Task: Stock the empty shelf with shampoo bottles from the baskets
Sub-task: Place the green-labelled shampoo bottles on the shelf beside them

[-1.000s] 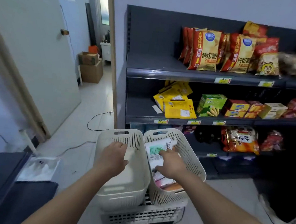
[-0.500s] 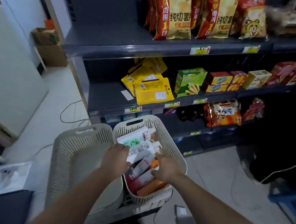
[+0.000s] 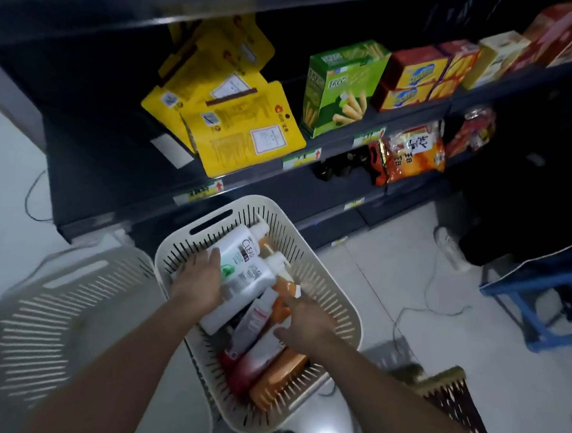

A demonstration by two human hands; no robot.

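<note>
Overall exposure dim, colours muted. Shelf unit (image 3: 120, 172) interior is near black, deepest shadow under its upper boards. Floor tiles (image 3: 391, 273) right of the shelf unit are the brightest area; 1 soft glare patch on the floor below the shelf unit. Left basket (image 3: 54, 319) heavily motion-smeared. Strong wide-angle curvature bends the shelf unit's edges.

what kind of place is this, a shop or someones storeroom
Most likely a small shop. Dark shelving carries price tags along its edges, boxed snacks such as a green biscuit box face outward, and a basket of shampoo bottles waits for stocking.
</note>
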